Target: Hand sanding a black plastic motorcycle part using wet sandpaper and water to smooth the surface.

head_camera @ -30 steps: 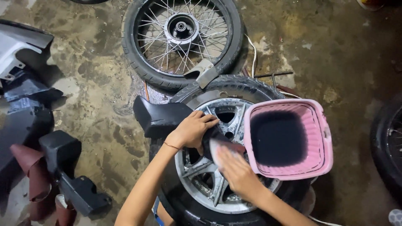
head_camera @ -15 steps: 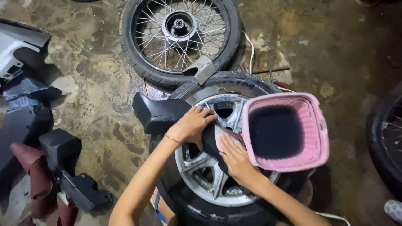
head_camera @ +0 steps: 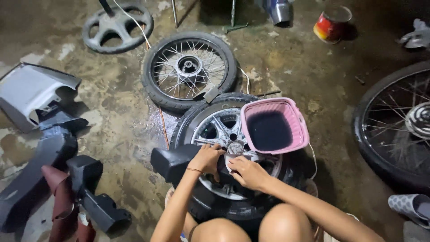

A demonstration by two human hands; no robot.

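Pressing down on a black panel [head_camera: 179, 163], your left hand [head_camera: 208, 157] lies curled over its inner end, fingers bent and closed on the edge, which pins the piece flat across the alloy wheel [head_camera: 224, 152] so it cannot slide. Your right hand [head_camera: 248, 172] sits just beside it, fingers pinched together on a small pale pad [head_camera: 230, 161], perhaps sandpaper, held against the panel right at the wheel's hub; what exactly lies under the fingertips is hidden.

That wheel, tyre still on, lies flat on the floor [head_camera: 112, 121] between your knees and seems to serve as a raised rest, bringing the work up within easy reach. A pink tub [head_camera: 274, 126] of dark liquid sits tilted on the wheel's far rim, close to your right hand, probably so that you can dip without stretching.

Just beyond, touching the tyre, lies a spoked wheel [head_camera: 189, 69], and further off a bare black rim [head_camera: 117, 28]. To your left, well apart, are loose body panels: a grey cover [head_camera: 33, 94], black pieces [head_camera: 40, 166] and dark red ones [head_camera: 58, 197]. A large spoked wheel [head_camera: 398, 125] lies at the right, and a red tin [head_camera: 331, 23] stands far off at the top.
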